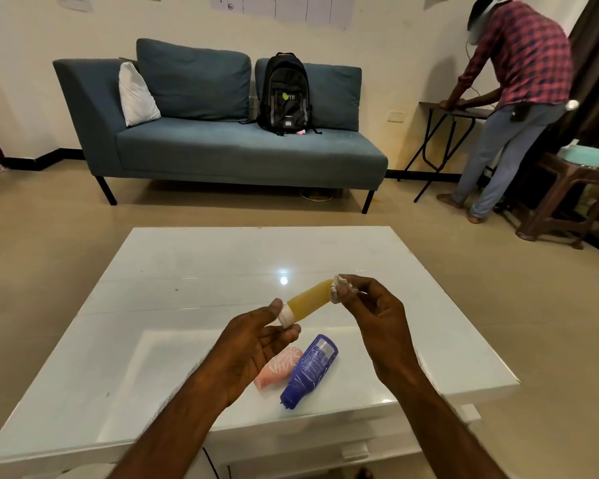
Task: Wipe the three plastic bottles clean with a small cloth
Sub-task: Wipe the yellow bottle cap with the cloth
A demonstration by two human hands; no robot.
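Note:
My left hand (253, 344) pinches the white cap end of a small yellow bottle (308, 300), held above the table and tilted up to the right. My right hand (370, 309) grips a small whitish cloth (339, 288) bunched against the bottle's far end. Below my hands, a blue bottle (308, 371) lies on its side on the white glass table (153, 305), cap toward me. A pink bottle (277, 369) lies beside it on the left, partly hidden by my left hand.
A blue sofa (222, 143) with a black backpack (286, 95) stands against the far wall. At the right, a person in a checked shirt (519, 63) bends over a folding table (464, 110), next to a brown stool (564, 195).

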